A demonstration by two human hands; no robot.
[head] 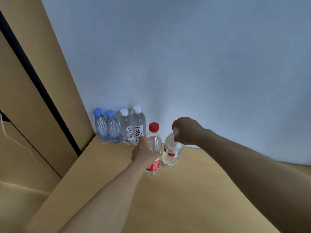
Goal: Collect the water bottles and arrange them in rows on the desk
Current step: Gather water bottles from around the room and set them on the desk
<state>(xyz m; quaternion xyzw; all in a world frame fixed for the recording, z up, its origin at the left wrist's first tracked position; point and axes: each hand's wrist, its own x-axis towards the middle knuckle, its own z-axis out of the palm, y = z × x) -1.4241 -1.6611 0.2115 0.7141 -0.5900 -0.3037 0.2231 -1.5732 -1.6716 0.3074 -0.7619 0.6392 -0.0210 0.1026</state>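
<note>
Six water bottles on the desk [168, 199], four already lined up, two in hand.
Two blue-capped bottles [111, 130] and two white-capped bottles [138, 125] stood upright in a row against the wall [185, 64]. A little out from the wall, the left hand [143, 153] curled around the body of the red-capped bottle [154, 127]. The right hand [186, 130] gripped the cap of a tilted red-labelled bottle [171, 153] beside it. The row looked about two-thirds done, with these two probably still to be set back at the wall. Whether more bottles waited elsewhere could not be told.
</note>
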